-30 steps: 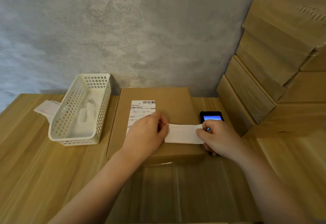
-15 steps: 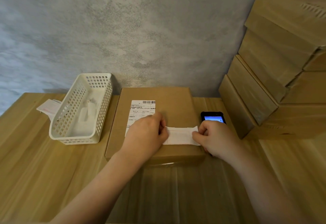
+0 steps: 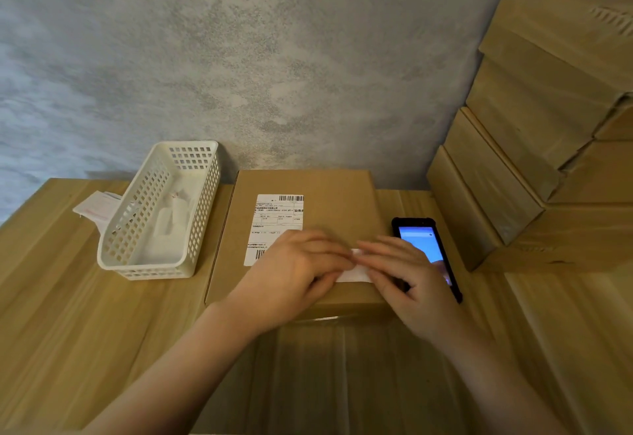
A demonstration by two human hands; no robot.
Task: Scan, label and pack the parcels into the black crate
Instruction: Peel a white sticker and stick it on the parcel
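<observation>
Parcel [image 3: 308,215], one flat brown cardboard box, lay on the wooden bench [image 3: 61,314] against the far edge, roughly midway along it. One white shipping label [image 3: 274,218] with barcodes was stuck on its top, left of centre. A second, smaller white label strip [image 3: 354,273] lay across the near right part of the box top, mostly hidden under both hands.

The left hand [image 3: 294,270] rested on the box with fingers extended and fairly flat, fingertips on the left end of the strip, covering the lower corner of the shipping label. The right hand [image 3: 407,273] lay with straight, spread fingers pressing the right end of the strip; neither hand curled round anything. The fingertips of the two hands almost met over the strip.

One black handheld scanner [image 3: 424,246] with a lit blue screen lay just beside the parcel's right edge, its near part hidden behind the right hand. One white perforated plastic basket [image 3: 191,160] stood just left of the parcel, holding pale paper pieces too blurred to count. A few loose paper slips [image 3: 96,208] lay beyond the basket's left side. At the bench's right end, a stack of cardboard boxes [image 3: 534,116] rose against the grey wall [image 3: 274,57]; at least six faces showed.
</observation>
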